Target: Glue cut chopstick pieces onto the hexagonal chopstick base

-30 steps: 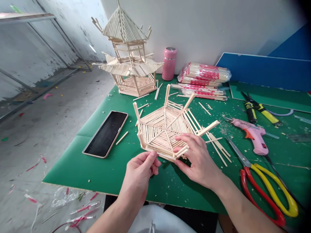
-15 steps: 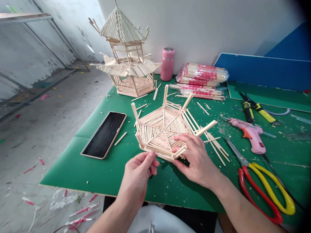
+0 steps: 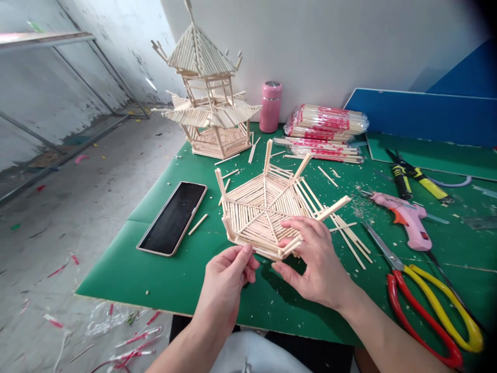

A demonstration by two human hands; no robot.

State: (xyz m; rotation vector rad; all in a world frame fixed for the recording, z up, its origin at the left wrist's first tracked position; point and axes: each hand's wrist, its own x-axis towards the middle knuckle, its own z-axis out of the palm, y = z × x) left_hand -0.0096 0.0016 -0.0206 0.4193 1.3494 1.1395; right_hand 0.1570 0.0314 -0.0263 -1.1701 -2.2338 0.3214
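A hexagonal base made of wooden sticks [image 3: 252, 207] lies on the green table, with short paired-stick posts rising at its corners. My left hand [image 3: 229, 272] pinches its near edge between thumb and curled fingers, at a stick along that side. Around the near right corner post is my right hand [image 3: 314, 254]. Its fingers spread over the base's inner side, and the thumb hangs apart, just below the near rim. Loose sticks [image 3: 355, 241] lie to the right of the base, partly under it.
A stick pagoda [image 3: 209, 103] stands behind, beside a pink flask [image 3: 271, 107] and wrapped stick bundles [image 3: 326, 124]. A phone [image 3: 173, 217] lies left. Pliers [image 3: 417, 176], a pink glue gun [image 3: 407, 217] and scissors [image 3: 419, 285] lie right. Wrappers litter the floor.
The whole view has shifted slightly, so everything appears a little farther right and lower. My right thumb has come away from the base's near rim. My left hand keeps its pinch.
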